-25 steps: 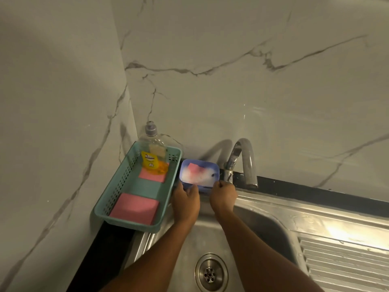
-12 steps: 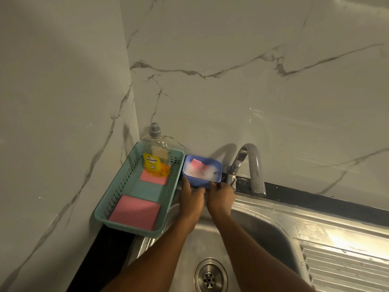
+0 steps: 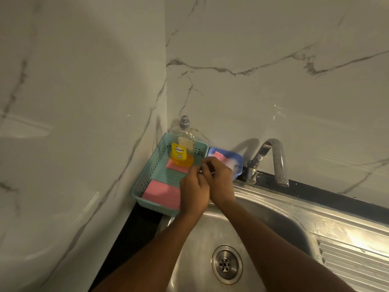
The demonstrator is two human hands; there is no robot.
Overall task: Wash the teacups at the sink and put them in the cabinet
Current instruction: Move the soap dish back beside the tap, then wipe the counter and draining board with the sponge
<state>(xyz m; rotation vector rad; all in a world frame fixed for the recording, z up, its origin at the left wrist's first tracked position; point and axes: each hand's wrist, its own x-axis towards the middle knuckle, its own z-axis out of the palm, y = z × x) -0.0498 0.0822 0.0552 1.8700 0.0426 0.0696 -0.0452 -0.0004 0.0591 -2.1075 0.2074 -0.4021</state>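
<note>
**Reader:** Where are the hands, and what do they hold?

**Legend:** The left hand (image 3: 194, 191) and right hand (image 3: 222, 182) touch each other above the back left corner of the sink (image 3: 273, 220). The fingers of both curl inward toward one another. A thin pale sliver (image 3: 207, 171) shows where the fingertips meet. Motion blur hides what it is and whether either hand grips it.

**Reader:** What do the hands stand in front of?

**Legend:** The left hand overlaps the right rim of a teal basket (image 3: 145, 182). The right hand covers the front left part of a blue dish (image 3: 239, 160).

**Reader:** And the surroundings?

**Legend:** The basket sits in the corner of the marble wall (image 3: 273, 81), just left of the sink. At its far end a soap bottle (image 3: 181, 157) with yellow liquid stands upright on a pink sponge (image 3: 179, 168). A second pink sponge (image 3: 161, 194) lies flat at the near end. The blue dish stands just right of the basket and holds a pink piece (image 3: 219, 154) under white foam. The tap (image 3: 277, 159) rises right of the dish from the dark bench (image 3: 326, 193), with its spout curving over the sink. The drain (image 3: 226, 264) lies between the two forearms. A ribbed draining board (image 3: 353, 260) lies to the right.

**Reader:** Where are the teacups?

**Legend:** This view does not show where they are.
</note>
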